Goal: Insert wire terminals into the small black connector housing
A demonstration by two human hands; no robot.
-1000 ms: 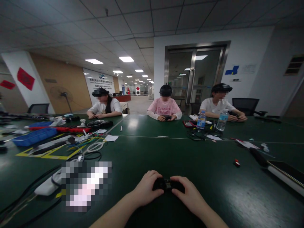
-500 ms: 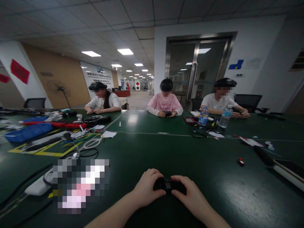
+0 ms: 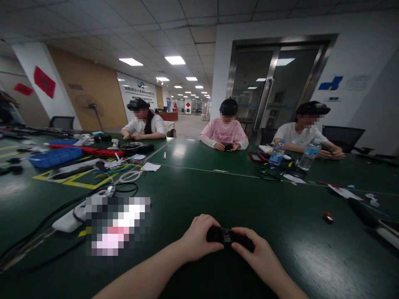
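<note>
Near the front of the green table, both hands grip a small black elongated device (image 3: 226, 235) with rounded ends and a lighter, metallic-looking middle; its exact kind cannot be made out. My left hand (image 3: 199, 238) is wrapped round its left end, thumb on the near side and fingers over the far side. My right hand (image 3: 260, 249) clasps the right end in the same way. Fingers and thumbs hide part of both ends, and the two thumb tips lie close to the middle.
A power strip (image 3: 70, 216) with cables and a blurred-out patch lie left. Farther back are a blue tray (image 3: 56, 157) and loose wires. Two water bottles (image 3: 277, 153) stand at right, beyond a small red object (image 3: 328, 217). Three people sit across the green table (image 3: 174, 187).
The view has turned slightly left and tilted, so the scene appears shifted right. Both hands keep their hold on the black device, with little visible change in grip.
</note>
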